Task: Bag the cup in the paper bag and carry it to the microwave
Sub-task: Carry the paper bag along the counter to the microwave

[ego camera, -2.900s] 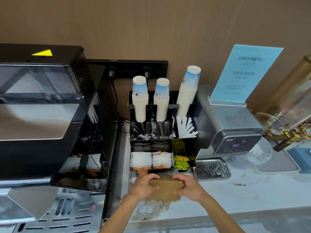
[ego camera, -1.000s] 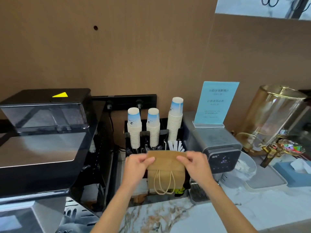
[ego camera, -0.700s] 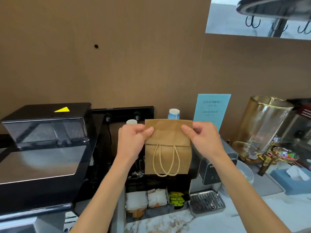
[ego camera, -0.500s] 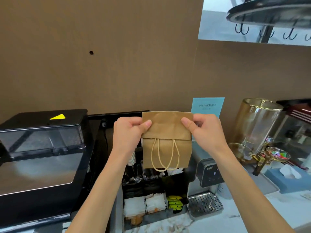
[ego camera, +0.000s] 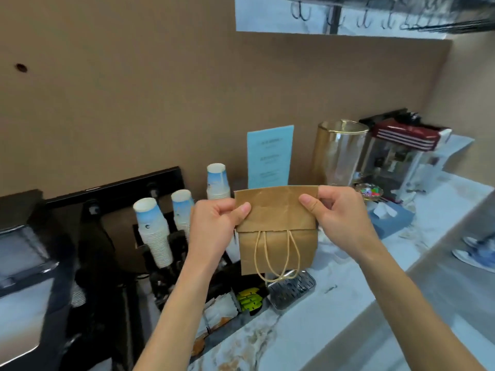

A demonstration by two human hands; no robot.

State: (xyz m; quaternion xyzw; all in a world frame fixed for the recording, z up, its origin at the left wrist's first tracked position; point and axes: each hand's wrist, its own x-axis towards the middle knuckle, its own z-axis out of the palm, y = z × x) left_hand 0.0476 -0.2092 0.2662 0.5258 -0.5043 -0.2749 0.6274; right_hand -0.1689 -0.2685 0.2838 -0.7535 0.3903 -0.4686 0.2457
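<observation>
Now the step in hand, as I judge it, is to open the paper bag (ego camera: 277, 228), because it is flat and folded and no cup can go in yet. To do it well, the thumbs should slide the two top layers apart while the fingers behind keep the back wall, and the folded-over flap must first be turned up. Pulling sideways too hard could tear the thin paper at the corners, so a gentle spread is better, then one hand can go inside to push the bottom square.

The left hand (ego camera: 214, 226) pinches the top left corner of the bag, thumb in front, and the right hand (ego camera: 340, 215) pinches the top right corner in the same way; both are closed on the paper. The bag hangs in the air between them, above the worktop (ego camera: 308, 325) near its back edge, and touches nothing else.

The bag is brown, a little creased, with its upper part folded down to the front. Two pale cord handles (ego camera: 276, 258) hang below the fold. Stacks of paper cups (ego camera: 154, 231) stand just left of it, at the back of the worktop.
</observation>
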